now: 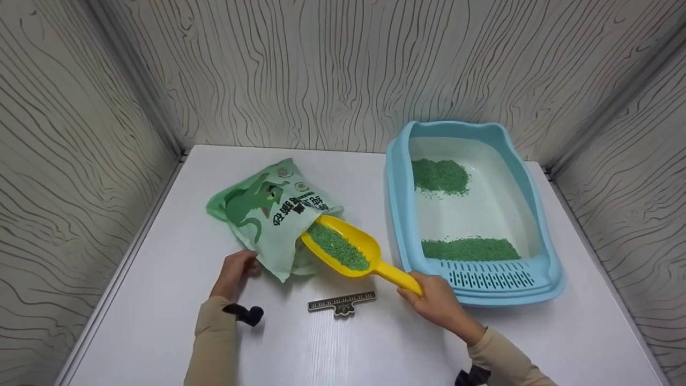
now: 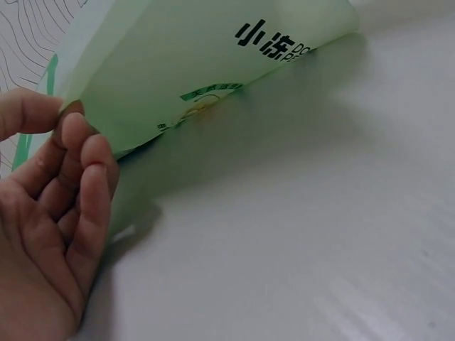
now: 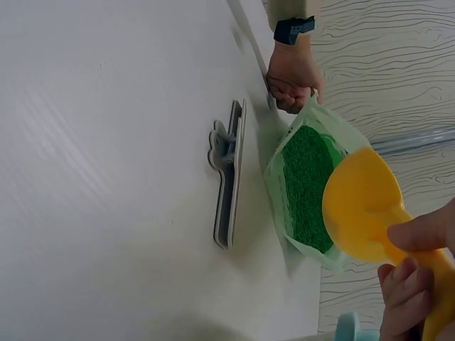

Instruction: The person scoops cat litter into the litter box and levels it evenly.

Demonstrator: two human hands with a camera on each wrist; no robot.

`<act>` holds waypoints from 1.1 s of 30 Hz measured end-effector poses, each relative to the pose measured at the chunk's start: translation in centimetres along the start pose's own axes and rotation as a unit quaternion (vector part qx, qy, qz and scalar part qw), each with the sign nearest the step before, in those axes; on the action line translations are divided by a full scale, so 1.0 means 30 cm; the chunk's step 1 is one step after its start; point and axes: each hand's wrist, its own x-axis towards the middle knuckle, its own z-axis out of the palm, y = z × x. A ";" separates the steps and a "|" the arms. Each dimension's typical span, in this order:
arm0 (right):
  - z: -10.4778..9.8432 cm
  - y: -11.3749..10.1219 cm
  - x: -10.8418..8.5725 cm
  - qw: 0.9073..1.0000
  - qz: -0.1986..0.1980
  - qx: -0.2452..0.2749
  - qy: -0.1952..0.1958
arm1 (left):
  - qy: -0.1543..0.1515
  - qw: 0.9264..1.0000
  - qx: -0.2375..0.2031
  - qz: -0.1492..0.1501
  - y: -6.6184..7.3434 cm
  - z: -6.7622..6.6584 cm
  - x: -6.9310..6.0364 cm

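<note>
My right hand (image 1: 435, 299) grips the handle of a yellow scoop (image 1: 394, 274), its bowl loaded with green cat litter pellets (image 1: 340, 247). The scoop's front end is at the mouth of a pale green litter bag (image 1: 278, 236) printed with a cat. Between thumb and forefinger, my left hand (image 2: 64, 163) pinches the edge of the bag (image 2: 170, 64). In the right wrist view, the bag's opening shows more green litter (image 3: 307, 188) inside, with the scoop (image 3: 366, 206) in front of part of it.
A light blue litter box (image 1: 399, 214) stands at the right, with two patches of green litter on its white floor. On the table (image 1: 144, 300), a dark wide clip (image 1: 343, 304) lies in front of the bag. Wood-patterned walls (image 1: 321, 75) enclose the back and sides.
</note>
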 end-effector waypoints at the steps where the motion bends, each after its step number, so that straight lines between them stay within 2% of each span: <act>1: -0.007 0.008 0.000 1.000 -0.007 -0.003 0.002 | 0.000 1.000 0.004 0.003 0.000 0.001 -0.001; 5: -0.033 0.036 0.001 1.000 -0.028 -0.005 0.004 | 0.001 1.000 0.022 0.011 0.000 0.005 -0.001; 9: -0.057 0.051 0.004 1.000 -0.030 0.004 -0.007 | 0.001 1.000 0.030 0.010 -0.001 0.004 0.000; 15: -0.081 0.069 0.008 0.999 -0.030 0.017 -0.020 | -0.001 1.000 0.012 0.012 -0.003 0.003 -0.002; 21: -0.101 0.088 0.002 0.999 -0.032 0.023 -0.033 | -0.016 1.000 -0.016 0.002 0.009 0.000 -0.012; 25: -0.125 0.099 0.000 0.999 -0.025 0.018 -0.036 | -0.024 1.000 -0.016 -0.001 0.015 -0.003 -0.014; 33: -0.188 0.118 -0.009 0.999 -0.037 0.021 -0.022 | 0.001 1.000 0.011 -0.004 0.010 0.006 -0.006</act>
